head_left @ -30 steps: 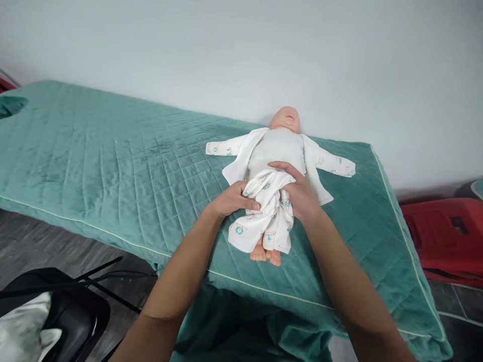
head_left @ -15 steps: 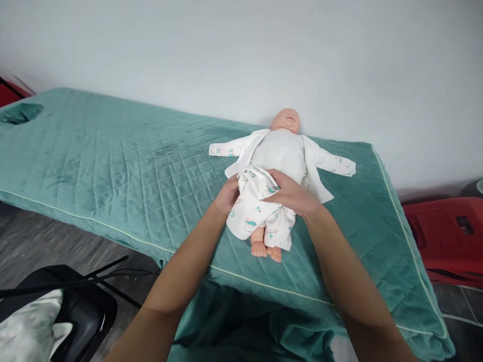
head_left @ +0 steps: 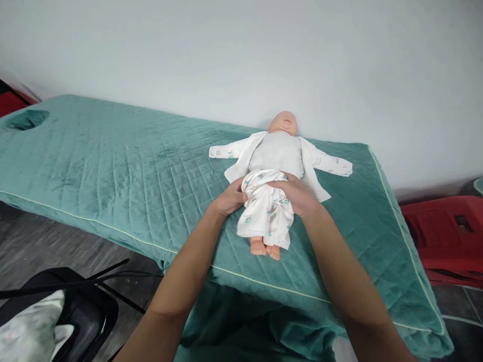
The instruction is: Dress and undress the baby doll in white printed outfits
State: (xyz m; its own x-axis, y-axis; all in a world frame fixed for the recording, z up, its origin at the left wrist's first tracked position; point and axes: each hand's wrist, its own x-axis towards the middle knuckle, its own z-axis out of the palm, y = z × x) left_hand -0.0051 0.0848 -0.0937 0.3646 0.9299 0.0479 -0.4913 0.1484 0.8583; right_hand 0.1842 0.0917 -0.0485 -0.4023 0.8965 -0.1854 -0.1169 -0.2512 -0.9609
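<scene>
A baby doll (head_left: 277, 151) lies on its back, head toward the wall, feet toward me. Its white printed jacket (head_left: 241, 156) hangs open at the front, with both sleeves spread out sideways. Printed white baby pants (head_left: 266, 206) cover the doll's legs, bunched around the hips, and the bare feet stick out below. My left hand (head_left: 231, 197) grips the pants at the left side of the waist, thumb on top. My right hand (head_left: 296, 193) is closed on the waist's right side; some of its fingers are hidden beneath the cloth.
The doll rests on a massage bed with a green quilted cover (head_left: 151, 171), which has a face hole (head_left: 28, 119) at the far left. A pale wall (head_left: 241, 55) stands behind. A black chair (head_left: 86, 306) is at lower left, a red plastic item (head_left: 445, 231) at right.
Both hands have drawn the pants' waist a little higher over the doll's hips. My right hand has shifted outward, and the flared left leg cloth now hangs narrower.
</scene>
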